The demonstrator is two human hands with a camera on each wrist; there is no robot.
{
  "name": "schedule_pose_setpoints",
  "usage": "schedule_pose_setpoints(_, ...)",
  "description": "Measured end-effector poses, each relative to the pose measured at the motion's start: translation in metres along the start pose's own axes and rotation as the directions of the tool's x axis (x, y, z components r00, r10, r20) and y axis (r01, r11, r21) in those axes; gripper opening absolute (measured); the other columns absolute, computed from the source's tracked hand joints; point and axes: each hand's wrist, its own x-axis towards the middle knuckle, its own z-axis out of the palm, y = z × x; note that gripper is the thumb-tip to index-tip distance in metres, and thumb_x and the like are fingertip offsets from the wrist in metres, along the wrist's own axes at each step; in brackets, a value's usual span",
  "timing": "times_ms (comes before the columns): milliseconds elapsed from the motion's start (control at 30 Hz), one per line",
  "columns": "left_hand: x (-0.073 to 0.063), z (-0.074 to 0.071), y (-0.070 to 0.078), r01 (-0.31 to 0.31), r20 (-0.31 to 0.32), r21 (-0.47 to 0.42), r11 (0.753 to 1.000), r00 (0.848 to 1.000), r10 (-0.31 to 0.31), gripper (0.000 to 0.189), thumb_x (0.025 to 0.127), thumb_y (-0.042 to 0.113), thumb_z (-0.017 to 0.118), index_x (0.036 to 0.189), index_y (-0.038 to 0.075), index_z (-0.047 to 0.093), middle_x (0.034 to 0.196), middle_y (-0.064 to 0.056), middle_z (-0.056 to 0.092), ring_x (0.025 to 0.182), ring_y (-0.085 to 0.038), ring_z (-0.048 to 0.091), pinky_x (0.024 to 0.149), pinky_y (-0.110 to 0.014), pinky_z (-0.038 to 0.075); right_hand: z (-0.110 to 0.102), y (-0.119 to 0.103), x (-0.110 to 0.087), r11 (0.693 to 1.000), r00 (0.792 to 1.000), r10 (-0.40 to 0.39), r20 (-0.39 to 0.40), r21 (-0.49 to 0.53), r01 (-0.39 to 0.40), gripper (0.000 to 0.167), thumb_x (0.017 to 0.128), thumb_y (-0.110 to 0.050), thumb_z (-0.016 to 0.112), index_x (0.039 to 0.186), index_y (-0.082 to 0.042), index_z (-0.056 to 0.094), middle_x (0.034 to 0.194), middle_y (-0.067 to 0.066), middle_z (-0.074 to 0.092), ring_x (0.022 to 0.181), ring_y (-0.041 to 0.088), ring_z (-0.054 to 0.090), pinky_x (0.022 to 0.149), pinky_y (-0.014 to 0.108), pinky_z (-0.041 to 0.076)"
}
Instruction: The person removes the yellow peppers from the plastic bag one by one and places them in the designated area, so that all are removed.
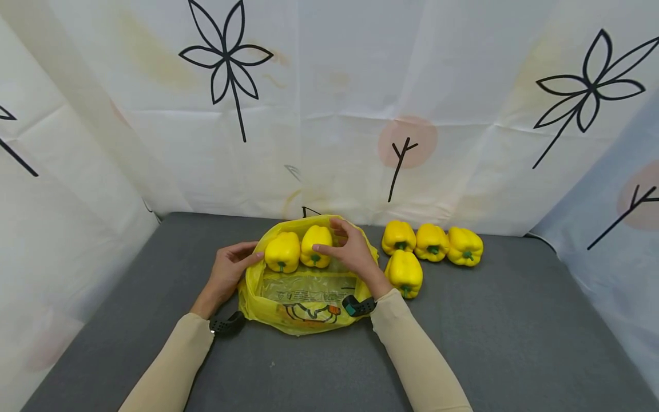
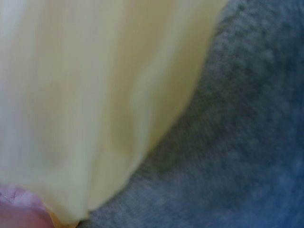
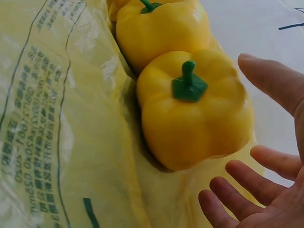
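Observation:
A yellow plastic bag (image 1: 309, 315) with printing on it lies spread at its mouth on the table. Inside, toward its back, two yellow bell peppers sit side by side: the left pepper (image 1: 282, 252) and the right pepper (image 1: 316, 246), green stems facing me. My left hand (image 1: 229, 272) pinches the bag's left rim between thumb and fingers; the left wrist view is mostly blurred bag film (image 2: 95, 95). Over the bag's right side, my right hand (image 1: 355, 249) has its fingers spread beside the right pepper (image 3: 197, 114), with a visible gap in the right wrist view.
Several more yellow bell peppers stand to the bag's right, among them a front pepper (image 1: 404, 273) close to my right wrist and a far-right pepper (image 1: 465, 247). The grey table (image 1: 515, 332) ends at a patterned white curtain (image 1: 340, 114) behind.

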Motion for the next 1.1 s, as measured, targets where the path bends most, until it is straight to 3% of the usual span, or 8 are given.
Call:
schedule_pose_setpoints(300,0.0011,-0.0002,-0.0017,0.001,-0.004,0.004,1.0,1.0,-0.001,0.039,0.096,0.006,0.071,0.127,-0.015,0.062,0.106,0.006,0.072,0.094,-0.012,0.066,0.08,-0.024,0.058,0.0017,0.0031,0.0008,1.0,1.0,0.004,0.009,0.007,-0.004,0.083,0.086,-0.023,0.084,0.155,-0.008,0.04,0.154,0.013,0.044,0.136,0.034,0.046,0.109,0.049,0.043)
schedule_pose_setpoints(600,0.0015,-0.0008,-0.0019,0.005,-0.007,0.014,1.0,1.0,-0.005,0.04,0.096,0.007,0.071,0.127,-0.016,0.061,0.106,0.006,0.072,0.094,-0.012,0.066,0.08,-0.023,0.058,0.0004,-0.0045,-0.0018,1.0,0.996,-0.006,0.088,0.011,0.005,0.089,0.085,-0.017,0.085,0.158,-0.006,0.034,0.158,0.017,0.037,0.138,0.037,0.045,0.109,0.051,0.043)
schedule_pose_setpoints(800,0.0015,0.0003,-0.0009,0.007,-0.011,0.0,1.0,1.0,-0.007,0.039,0.096,0.006,0.071,0.127,-0.015,0.062,0.105,0.006,0.072,0.094,-0.011,0.066,0.08,-0.023,0.058,0.0016,-0.0042,-0.0011,0.999,0.991,-0.019,0.136,0.045,0.013,0.087,0.087,-0.01,0.082,0.158,-0.004,0.032,0.152,0.017,0.044,0.132,0.036,0.051,0.105,0.049,0.048)
schedule_pose_setpoints(1100,0.0017,-0.0001,-0.002,0.008,-0.009,0.004,1.0,1.0,-0.008,0.039,0.096,0.006,0.071,0.127,-0.015,0.062,0.105,0.006,0.072,0.093,-0.012,0.066,0.08,-0.023,0.058,0.0034,0.0006,-0.0002,0.999,0.991,-0.015,0.13,0.047,0.009,0.088,0.084,-0.01,0.085,0.157,-0.007,0.036,0.15,0.014,0.047,0.131,0.034,0.053,0.102,0.046,0.05)
